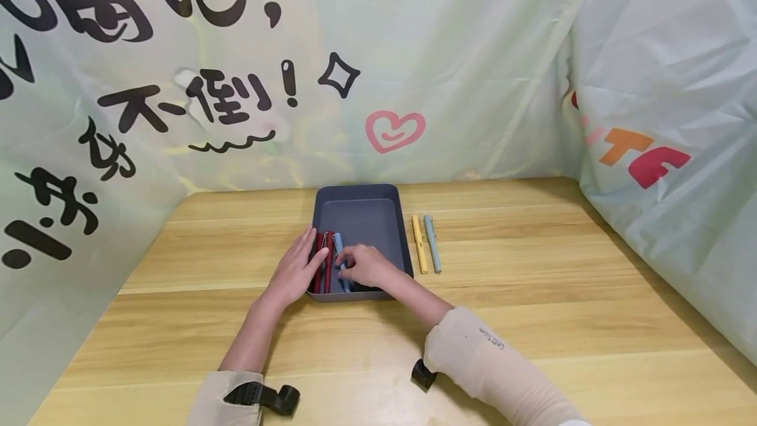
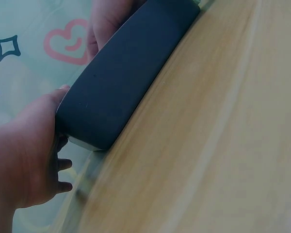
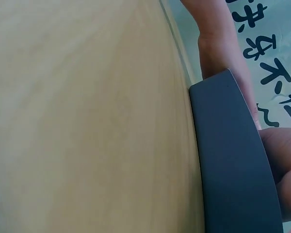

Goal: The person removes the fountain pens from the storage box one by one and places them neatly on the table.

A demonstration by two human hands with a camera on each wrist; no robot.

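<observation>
Closest, at the bottom edge: two pale sleeves (image 1: 485, 363), each with a black mount (image 1: 423, 375) at the forearm. Beyond, on the wood-grain table (image 1: 532, 268): a dark blue-grey tray (image 1: 363, 219), with smooth outer walls filling much of both wrist views. Left hand (image 1: 296, 268): lies along the tray's left wall, unclenched, fingers extended; reaches inward over the rim with the thumb, across two dark red pens (image 1: 328, 278). Cannot tell contact between thumb and pens. Right hand (image 1: 367, 266): dips into the tray's near half from the right, fingers bent, pinching a light blue pen (image 1: 338, 244) just right of the red pair, all three lengthwise. Outside the right wall, on the wood: a yellow pen (image 1: 419, 244) and a second blue pen (image 1: 433, 244), nearly parallel, slightly apart. Farther back, behind the table's far edge: a pale cloth backdrop (image 1: 473, 51) with large black characters (image 1: 130, 92), a pink heart (image 1: 369, 129) and, to the right, an orange letter (image 1: 627, 140).
</observation>
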